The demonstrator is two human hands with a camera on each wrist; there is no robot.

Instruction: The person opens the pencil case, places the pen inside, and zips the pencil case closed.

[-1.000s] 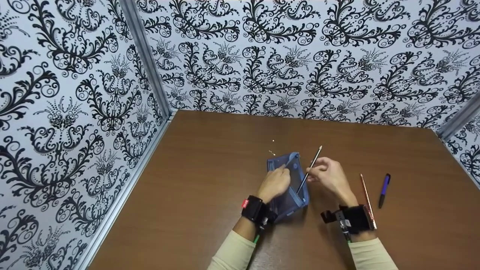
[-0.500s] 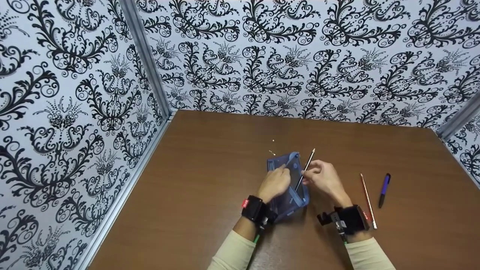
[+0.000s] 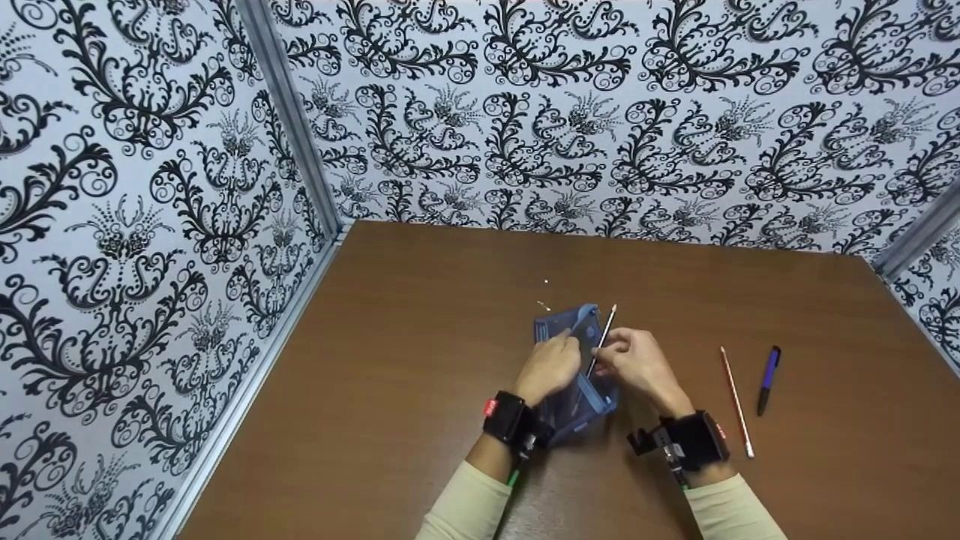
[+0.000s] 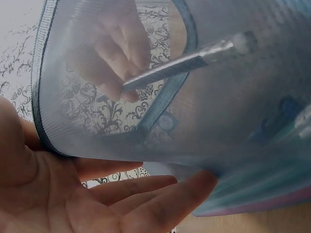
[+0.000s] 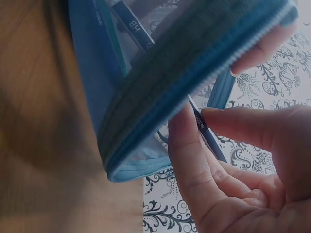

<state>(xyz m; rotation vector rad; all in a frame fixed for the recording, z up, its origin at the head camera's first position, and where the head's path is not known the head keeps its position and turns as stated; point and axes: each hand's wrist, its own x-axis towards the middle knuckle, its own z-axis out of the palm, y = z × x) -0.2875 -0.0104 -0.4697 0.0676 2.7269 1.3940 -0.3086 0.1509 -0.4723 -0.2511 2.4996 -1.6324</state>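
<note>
A translucent blue mesh pencil case (image 3: pixel 576 411) stands on the table with its zipped mouth gaping. My left hand (image 3: pixel 551 367) grips the case by its mouth edge. With thumb and fingertips, my right hand (image 3: pixel 639 366) pinches a dark pencil (image 3: pixel 607 324) that slants down into the mouth. Its sharpened end points up and away. Through the mesh in the left wrist view, the pencil's silvery end (image 4: pixel 218 51) shows inside the case. In the right wrist view, the letters HB are readable on the pencil's lower part (image 5: pixel 131 24), behind the zipper (image 5: pixel 228 63).
To the right of the case lie a reddish pencil (image 3: pixel 737 401) and a blue and black pen (image 3: pixel 769 381) on the brown table (image 3: pixel 390 360). Small pale bits (image 3: pixel 545 306) lie behind the case. Patterned walls (image 3: pixel 555 112) enclose the table's back and sides.
My right hand has moved left and slightly toward me, carrying the pencil deeper into the case. My left hand and the case have hardly moved.
</note>
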